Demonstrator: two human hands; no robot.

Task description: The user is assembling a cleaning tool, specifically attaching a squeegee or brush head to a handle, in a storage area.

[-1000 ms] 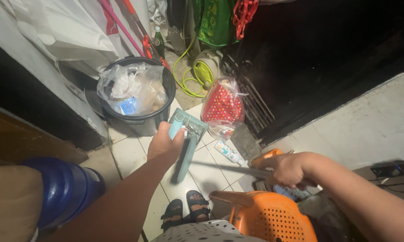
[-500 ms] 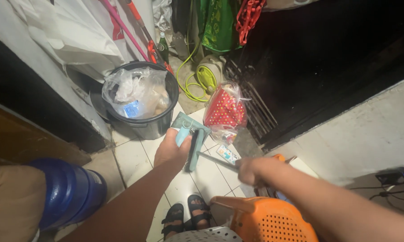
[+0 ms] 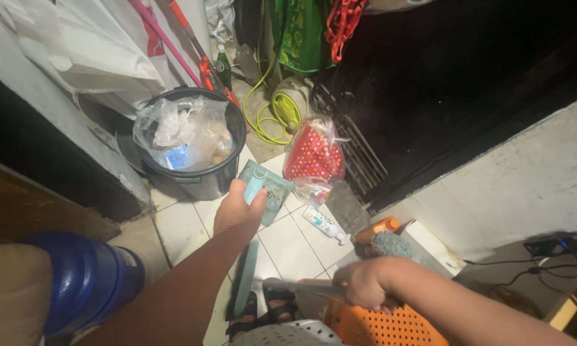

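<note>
Left hand (image 3: 238, 208): fingers closed round teal dustpan (image 3: 267, 186) handle, pan held above the tiled floor (image 3: 288, 247) beside black bin (image 3: 202, 182); right hand (image 3: 365, 285): fingers wrapped on grey rod (image 3: 295, 287) (purpose unclear); risk: tilted pan spilling beside bin, or knocking red bag (image 3: 314, 157).

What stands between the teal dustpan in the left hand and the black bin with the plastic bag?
Nothing visible. The left hand holds the teal dustpan by its handle, right beside the black bin. The red dotted bag lies on the dustpan's other side, away from the bin.
</note>
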